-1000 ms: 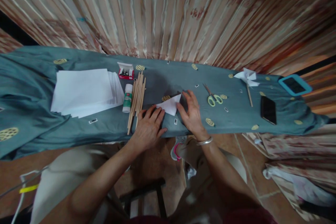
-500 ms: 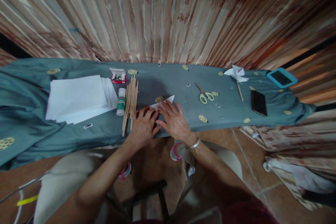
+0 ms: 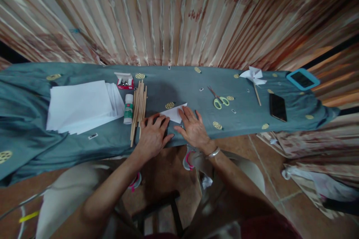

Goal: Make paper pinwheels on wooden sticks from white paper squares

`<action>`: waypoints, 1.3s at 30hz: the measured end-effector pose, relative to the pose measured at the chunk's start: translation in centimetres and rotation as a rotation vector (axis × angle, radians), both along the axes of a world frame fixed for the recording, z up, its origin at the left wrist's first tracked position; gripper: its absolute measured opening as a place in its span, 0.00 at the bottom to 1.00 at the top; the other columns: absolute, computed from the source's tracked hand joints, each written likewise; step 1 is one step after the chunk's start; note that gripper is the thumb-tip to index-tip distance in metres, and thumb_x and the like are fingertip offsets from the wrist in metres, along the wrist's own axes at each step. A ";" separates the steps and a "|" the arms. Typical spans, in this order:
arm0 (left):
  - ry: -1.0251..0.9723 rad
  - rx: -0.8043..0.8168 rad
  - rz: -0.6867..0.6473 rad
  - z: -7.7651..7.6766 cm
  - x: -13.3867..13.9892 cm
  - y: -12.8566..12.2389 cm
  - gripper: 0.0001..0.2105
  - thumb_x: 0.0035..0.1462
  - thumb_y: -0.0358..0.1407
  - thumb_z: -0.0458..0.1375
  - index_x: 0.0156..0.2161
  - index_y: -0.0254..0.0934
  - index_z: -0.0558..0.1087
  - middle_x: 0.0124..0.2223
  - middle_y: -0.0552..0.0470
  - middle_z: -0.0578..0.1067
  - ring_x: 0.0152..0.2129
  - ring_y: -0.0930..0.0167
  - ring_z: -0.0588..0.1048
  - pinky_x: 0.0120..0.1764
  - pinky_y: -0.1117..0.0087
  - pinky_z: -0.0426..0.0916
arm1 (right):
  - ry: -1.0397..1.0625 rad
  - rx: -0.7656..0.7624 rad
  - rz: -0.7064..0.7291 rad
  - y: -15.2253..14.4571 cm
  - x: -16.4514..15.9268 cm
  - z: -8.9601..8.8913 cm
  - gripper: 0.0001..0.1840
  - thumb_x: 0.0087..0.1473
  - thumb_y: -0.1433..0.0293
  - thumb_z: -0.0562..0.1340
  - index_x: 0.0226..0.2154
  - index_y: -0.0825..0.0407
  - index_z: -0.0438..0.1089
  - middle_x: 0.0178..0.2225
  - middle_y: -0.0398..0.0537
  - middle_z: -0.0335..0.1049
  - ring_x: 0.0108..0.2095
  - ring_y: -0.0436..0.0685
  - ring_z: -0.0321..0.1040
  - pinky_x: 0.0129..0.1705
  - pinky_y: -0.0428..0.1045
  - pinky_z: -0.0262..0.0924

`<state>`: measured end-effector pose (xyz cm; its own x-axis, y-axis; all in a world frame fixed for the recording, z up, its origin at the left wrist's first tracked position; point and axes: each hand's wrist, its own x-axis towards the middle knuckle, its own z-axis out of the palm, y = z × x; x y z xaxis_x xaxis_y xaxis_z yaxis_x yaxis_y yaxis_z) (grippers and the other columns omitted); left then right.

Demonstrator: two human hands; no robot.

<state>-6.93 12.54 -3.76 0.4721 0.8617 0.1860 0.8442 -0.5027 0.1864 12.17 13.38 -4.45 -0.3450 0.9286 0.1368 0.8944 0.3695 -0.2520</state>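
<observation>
Head view: the grey-green cloth with yellow oval prints (image 3: 190, 86), the broadest thing in play, looks loose and wrinkled toward its left end, so a firm sideways push might ruck it and drag whatever lies on it askew. Next in size, the bundle of thin, pale wooden sticks (image 3: 139, 106) lies right beside the person's left hand (image 3: 153, 136); whether they touch cannot be told, but an outward slip of that hand could knock the sticks out of line. The finer risk sits with the small, pointed piece of folded-looking white paper (image 3: 174, 114): should the right hand (image 3: 195, 130) bear down unevenly or slide while the left holds less firmly, the layers could shift and the crease run crooked. That paper rests on the cloth between the hands, near the front edge, one sharp corner pointing away to the right. Its left end meets the left fingertips, which are spread and slightly bent; its right part lies against the right fingertips, with those fingers extended and the thumb apart. Neither hand visibly pinches it; both seem to steady it from above.
</observation>
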 end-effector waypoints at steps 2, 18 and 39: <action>0.000 -0.002 0.000 0.1 0.0 0.0 0.24 0.60 0.45 0.54 0.58 0.34 0.67 0.58 0.39 0.70 0.55 0.51 0.63 0.50 0.47 0.57 | 0.010 0.001 -0.012 0.2 0.1 -0.2 0.33 0.63 0.53 0.48 0.63 0.57 0.53 0.66 0.62 0.50 0.66 0.65 0.45 0.65 0.66 0.37; -0.048 0.049 0.021 -0.1 0.3 -0.2 0.22 0.60 0.43 0.54 0.57 0.37 0.68 0.55 0.39 0.71 0.53 0.51 0.64 0.51 0.46 0.57 | 0.272 -0.018 -0.293 2.7 0.2 -0.6 0.23 0.59 0.60 0.58 0.54 0.52 0.65 0.60 0.58 0.61 0.62 0.63 0.55 0.60 0.63 0.49; -0.032 0.022 0.031 -0.2 0.2 -0.1 0.23 0.59 0.43 0.55 0.57 0.33 0.68 0.57 0.40 0.70 0.54 0.52 0.63 0.53 0.48 0.55 | 0.262 -0.070 -0.180 2.4 1.0 -1.0 0.29 0.57 0.59 0.60 0.59 0.52 0.60 0.64 0.60 0.55 0.64 0.64 0.50 0.61 0.63 0.46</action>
